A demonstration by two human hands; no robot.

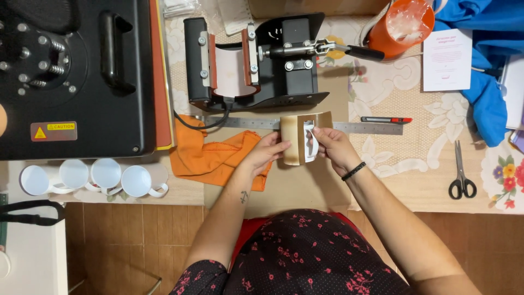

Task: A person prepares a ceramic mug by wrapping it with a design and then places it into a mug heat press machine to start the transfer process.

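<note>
One white ceramic mug wrapped in tan paper lay on its side at the table's middle, just in front of one long steel ruler. The left hand pressed curled fingers against the wrap's left edge; the right hand pinched the mug's white handle. Four bare white mugs stood in a row at the left. One pair of black scissors lay well apart at the right. One crumpled orange cloth lay under the left wrist. One black mug press sat behind the ruler.
</note>
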